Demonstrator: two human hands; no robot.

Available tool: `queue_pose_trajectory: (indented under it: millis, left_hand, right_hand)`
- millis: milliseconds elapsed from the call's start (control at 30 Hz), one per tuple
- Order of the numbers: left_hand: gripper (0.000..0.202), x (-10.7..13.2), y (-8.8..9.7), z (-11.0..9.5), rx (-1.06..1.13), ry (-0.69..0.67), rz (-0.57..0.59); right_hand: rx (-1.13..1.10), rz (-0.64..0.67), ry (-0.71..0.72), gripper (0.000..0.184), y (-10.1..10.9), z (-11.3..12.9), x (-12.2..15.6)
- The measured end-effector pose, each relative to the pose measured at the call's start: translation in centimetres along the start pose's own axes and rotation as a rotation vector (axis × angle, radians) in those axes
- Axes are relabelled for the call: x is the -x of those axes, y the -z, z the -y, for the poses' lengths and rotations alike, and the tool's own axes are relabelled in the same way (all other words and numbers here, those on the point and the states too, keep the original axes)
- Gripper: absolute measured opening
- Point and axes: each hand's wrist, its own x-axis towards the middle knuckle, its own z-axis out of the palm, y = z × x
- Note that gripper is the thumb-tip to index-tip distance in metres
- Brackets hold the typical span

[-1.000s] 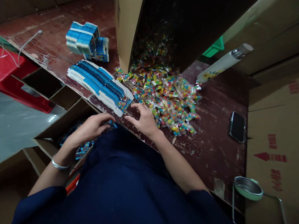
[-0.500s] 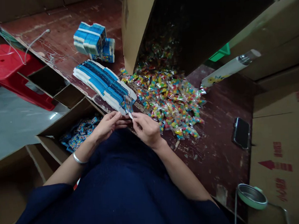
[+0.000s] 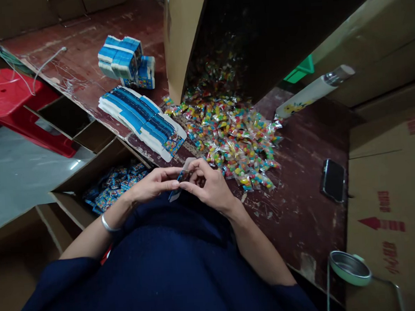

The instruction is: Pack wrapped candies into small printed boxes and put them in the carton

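Between my two hands, just above my lap, is a small blue printed carton (image 3: 175, 194) with pale end flaps. My left hand (image 3: 156, 183) pinches it from the left, thumb on top. The fingers of my right hand (image 3: 206, 183) are curled around its other end and hide part of it. Beyond my hands lies a fanned row of flat blue cartons (image 3: 142, 119) on the table. To its right spreads a heap of clear bags of colourful candy (image 3: 231, 140), spilling from a large tipped cardboard box (image 3: 182, 39).
Strapped bundles of blue cartons (image 3: 120, 55) stand at the back. An open box (image 3: 85, 179) of filled blue packs sits at left, near a red stool (image 3: 10, 95). On the right are a flask (image 3: 304, 95), a phone (image 3: 333, 180) and a green-rimmed metal bowl (image 3: 351, 267).
A carton has come away from the near end of the fanned row. Both hands have drawn it back toward my body, and my right hand has turned around its end.
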Motion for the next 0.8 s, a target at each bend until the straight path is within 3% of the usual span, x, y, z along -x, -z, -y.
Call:
queue_pose_trajectory:
  millis: [67,200,367,500,567,633,700,800]
  left_hand:
    - [0.04,-0.1,-0.3,0.2,-0.039,-0.011,-0.017]
    - [0.041,-0.7,-0.7,1.5,-0.008,-0.104,-0.208]
    - [0.039,-1.7,-2.4,3.7,-0.001,-0.199,-0.476]
    - [0.041,-2.2,-3.6,5.0,-0.006,-0.325,-0.604]
    - [0.057,-2.3,-3.8,5.4,-0.077,-0.4,-0.596]
    - [0.066,-2.3,-3.7,5.7,-0.18,-0.435,-0.537]
    - [0.062,-2.1,-3.4,5.9,-0.254,-0.438,-0.481]
    - [0.047,-1.8,-2.9,5.7,-0.233,-0.384,-0.401]
  right_hand:
    - [-0.092,-0.042,-0.046,0.034,0.0,-0.1,0.1]
    - [-0.191,-0.336,-0.098,0.041,-1.0,-0.7,0.6]
    - [-0.275,-0.371,-0.16,0.031,-3.0,-2.0,1.2]
    - [-0.228,-0.584,-0.135,0.031,-3.9,-2.7,1.3]
    - [-0.216,-0.684,-0.088,0.028,-4.2,-3.1,1.1]
    - [-0.201,-0.751,-0.039,0.038,-4.4,-3.6,0.9]
    - [-0.158,-0.77,-0.011,0.042,-4.6,-4.0,1.0]
    - [-0.091,-0.743,0.031,0.027,-4.6,-4.6,1.3]
